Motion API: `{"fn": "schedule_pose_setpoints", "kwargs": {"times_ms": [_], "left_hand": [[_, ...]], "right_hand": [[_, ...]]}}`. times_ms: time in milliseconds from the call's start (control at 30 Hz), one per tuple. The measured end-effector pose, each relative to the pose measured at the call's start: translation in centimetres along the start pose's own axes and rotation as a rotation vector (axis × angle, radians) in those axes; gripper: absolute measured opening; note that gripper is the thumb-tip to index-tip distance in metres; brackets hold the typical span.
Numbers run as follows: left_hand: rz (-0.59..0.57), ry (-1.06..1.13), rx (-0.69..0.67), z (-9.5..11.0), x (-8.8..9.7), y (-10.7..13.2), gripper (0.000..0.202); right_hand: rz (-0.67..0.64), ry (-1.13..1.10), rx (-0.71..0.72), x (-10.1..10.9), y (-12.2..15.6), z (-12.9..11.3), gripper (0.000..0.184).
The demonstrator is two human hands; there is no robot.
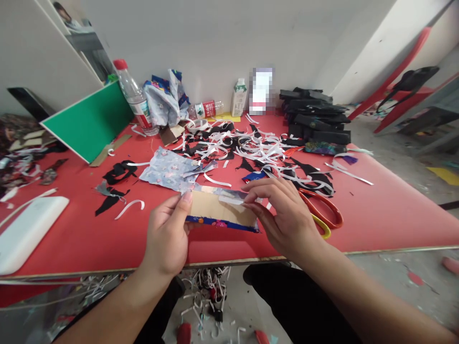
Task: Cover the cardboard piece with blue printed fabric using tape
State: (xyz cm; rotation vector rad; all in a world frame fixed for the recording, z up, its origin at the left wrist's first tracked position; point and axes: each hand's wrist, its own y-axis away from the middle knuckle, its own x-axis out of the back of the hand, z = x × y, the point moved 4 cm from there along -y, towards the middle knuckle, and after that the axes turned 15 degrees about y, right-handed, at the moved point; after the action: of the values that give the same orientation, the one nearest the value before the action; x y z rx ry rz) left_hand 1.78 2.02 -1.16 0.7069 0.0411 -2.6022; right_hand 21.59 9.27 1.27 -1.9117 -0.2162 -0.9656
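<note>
Left hand (168,234) and right hand (289,215) pinch the card (211,208) near the table's (376,205) front edge — a loose grip might let its cloth (231,225) slip.

This is looking like a small, messy craft workshop to me. Dark fabric offcuts (106,204) and white strips (263,152) are covering a good part of the red table (376,205), scissors (336,210) are lying by the right hand (283,215), and a stack of black pieces (315,117) is sitting at the back. More scraps (211,282) are littering the bare grey floor (387,272). Both hands are holding a cloth-edged card (211,208), so handwork's totally going on. A red chair (401,79) is standing off right, and another person (74,25) is showing far left.
</note>
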Motion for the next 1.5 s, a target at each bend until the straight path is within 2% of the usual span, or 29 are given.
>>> {"fn": "schedule_pose_setpoints", "kwargs": {"times_ms": [167, 333, 433, 533, 633, 700, 800, 1000, 1133, 1333, 1433, 1500], "left_hand": [[-0.017, -0.051, -0.002, -0.4, 0.0, 0.4, 0.031], [-0.192, -0.152, 0.026, -0.6, -2.0, 2.1, 0.032], [-0.244, -0.205, 0.007, -0.4, -2.9, 3.0, 0.035], [-0.256, -0.147, 0.039, -0.7, -2.9, 3.3, 0.034], [-0.304, 0.014, 0.081, -1.1, -3.0, 3.3, 0.028], [-0.325, 0.109, 0.127, -1.4, -3.1, 3.3, 0.021], [-0.294, 0.183, 0.218, -1.7, -3.2, 3.1, 0.014], [-0.213, 0.273, 0.382, -1.6, -3.4, 2.8, 0.021], [-0.193, 0.246, 0.384, -1.7, -3.1, 2.7, 0.022], [-0.160, 0.141, 0.254, -2.1, -2.3, 2.1, 0.024], [-0.097, 0.168, 0.150, -1.5, -2.0, 1.5, 0.023], [-0.074, 0.170, 0.086, -1.0, -1.7, 1.2, 0.026]], "right_hand": [[0.030, -0.015, 0.001, 0.2, -0.1, -0.6, 0.010], [0.021, -0.013, 0.106, 0.3, -0.4, -2.6, 0.007], [0.007, -0.008, 0.128, 0.1, -0.6, -3.1, 0.009], [0.028, -0.031, 0.114, 0.0, -0.6, -3.0, 0.009], [0.094, -0.046, 0.083, 0.1, -0.6, -2.6, 0.003], [0.130, -0.005, 0.089, 0.4, -0.6, -2.6, 0.006], [0.148, 0.101, 0.169, 0.7, -0.6, -3.1, 0.006], [0.147, 0.207, 0.241, 1.0, -0.5, -3.2, 0.009], [0.083, 0.200, 0.244, 0.5, -0.2, -3.0, 0.008], [0.066, 0.209, 0.028, 0.6, -0.3, -1.9, 0.018], [0.121, 0.128, -0.253, 1.0, -0.3, -0.1, 0.039], [0.036, -0.159, -0.527, 0.1, 0.0, 1.2, 0.056]]}}
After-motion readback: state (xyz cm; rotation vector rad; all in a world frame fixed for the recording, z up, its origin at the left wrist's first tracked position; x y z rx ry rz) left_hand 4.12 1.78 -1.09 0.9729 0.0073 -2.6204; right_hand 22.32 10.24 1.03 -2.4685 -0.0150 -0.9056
